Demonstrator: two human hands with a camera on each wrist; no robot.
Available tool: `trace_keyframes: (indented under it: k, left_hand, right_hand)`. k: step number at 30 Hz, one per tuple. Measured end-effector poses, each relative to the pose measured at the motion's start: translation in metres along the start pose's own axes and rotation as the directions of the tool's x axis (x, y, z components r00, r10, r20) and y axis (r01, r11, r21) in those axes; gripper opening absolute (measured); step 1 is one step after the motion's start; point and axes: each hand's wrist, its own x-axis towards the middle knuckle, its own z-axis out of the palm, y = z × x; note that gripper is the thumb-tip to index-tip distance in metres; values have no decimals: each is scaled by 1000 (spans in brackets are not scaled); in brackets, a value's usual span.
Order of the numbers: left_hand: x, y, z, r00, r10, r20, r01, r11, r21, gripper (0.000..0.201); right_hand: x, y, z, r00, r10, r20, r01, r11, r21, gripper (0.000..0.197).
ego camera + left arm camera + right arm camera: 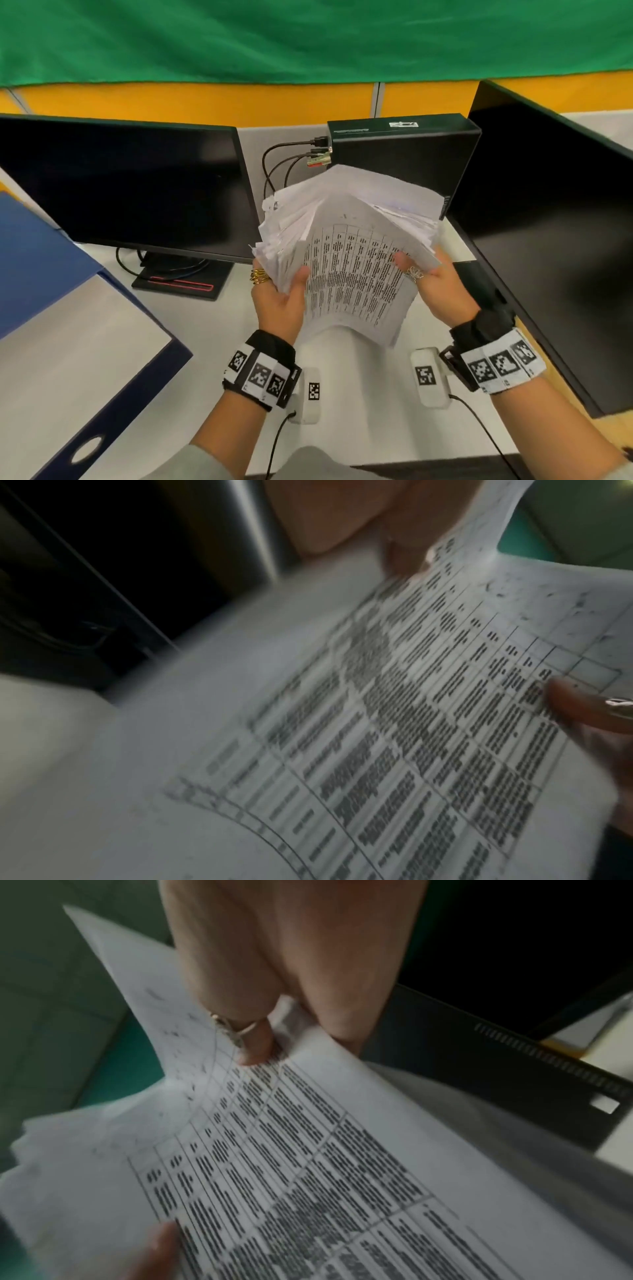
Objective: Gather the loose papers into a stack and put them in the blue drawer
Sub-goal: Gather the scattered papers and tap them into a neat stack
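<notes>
Head view, from left to right: a blue rectangular drawer with a pale inner floor [51, 294] is seen at the lower left of the frame, open on the grey worktop [222, 308]. A black flat monitor [130, 185] stands behind it, left of centre. At the centre of the frame a thick, uneven bundle of white printed papers [349, 253] is held above the worktop, well apart from the drawer. The left hand [279, 301] grips the bundle's left edge, thumb on the top sheet and fingers curled beneath. The right hand [435, 291] pinches the right edge, its ringed thumb pressed on the printed table. A black computer box [404, 154] and a second dark screen [555, 212] are seen at the upper right. The sheets are fanned and misaligned, so the gathering is judged unfinished. Loose inner sheets could slip out if either grip is relaxed. Protruding corners could catch on the drawer's rim and crumple.
</notes>
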Motion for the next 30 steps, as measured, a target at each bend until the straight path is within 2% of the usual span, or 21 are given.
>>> trace_keyframes:
  k: [2, 4, 8, 10, 13, 17, 19, 20, 21, 22, 23, 24, 25, 26, 27, 28, 30]
  left_hand:
    - [-4, -9, -5, 996, -52, 67, 48, 998, 49, 57]
    - [-8, -13, -7, 984, -100, 147, 84, 990, 110, 61]
    - [-3, -18, -8, 977, -101, 189, 74, 987, 142, 50]
    - [4, -20, -8, 979, -100, 175, 78, 989, 128, 57]
    - [10, -18, -6, 981, -102, 164, 84, 990, 114, 65]
    - [17, -17, -11, 965, -131, 229, 93, 981, 170, 77]
    - [19, -5, -14, 968, -78, 238, 38, 985, 171, 102]
    - [16, 8, -12, 982, -8, 188, -21, 988, 154, 112]
    - [11, 23, -9, 988, 117, 99, -132, 978, 162, 116]
    - [5, 39, -4, 954, 298, 10, -292, 927, 235, 115]
    - [-2, 53, 4, 865, 502, -15, -463, 808, 365, 111]
    - [-9, 66, 13, 734, 677, 55, -606, 615, 504, 106]
    - [-16, 75, 25, 614, 765, 195, -685, 394, 612, 99]
    - [-22, 81, 39, 553, 755, 353, -708, 203, 676, 93]
    - [-26, 86, 53, 557, 688, 465, -704, 94, 704, 89]
    - [-27, 88, 67, 605, 603, 519, -686, 65, 725, 88]
    - [-22, 85, 87, 727, 430, 535, -613, 54, 789, 95]
  right_hand:
    - [-2, 6, -5, 997, 47, 57, -44, 998, -48, 52]
    - [-6, 14, -10, 992, 114, 54, -109, 991, -76, 68]
    - [-1, 15, -12, 991, 132, -35, -135, 988, -77, 58]
    - [5, 14, -14, 989, 124, -79, -130, 988, -78, 53]
    - [9, 14, -16, 990, 109, -90, -113, 992, -49, 65]
    - [10, 26, -16, 985, 150, -88, -154, 987, -43, 65]
    - [12, 31, -16, 982, 173, -80, -177, 983, -44, 68]
    - [13, 32, -15, 980, 185, -71, -188, 981, -38, 70]
    - [15, 32, -15, 979, 192, -60, -195, 980, -35, 71]
    - [16, 33, -15, 978, 202, -53, -204, 978, -32, 73]
    - [17, 32, -15, 977, 209, -50, -211, 977, -35, 74]
    - [19, 32, -16, 975, 214, -54, -216, 975, -42, 71]
    - [19, 30, -15, 976, 211, -59, -214, 975, -51, 64]
    - [19, 26, -13, 979, 198, -56, -202, 977, -66, 52]
    - [18, 24, -10, 982, 181, -60, -185, 980, -74, 39]
    - [18, 22, -8, 984, 163, -66, -168, 983, -75, 29]
    - [19, 19, -4, 984, 154, -92, -160, 984, -72, 34]
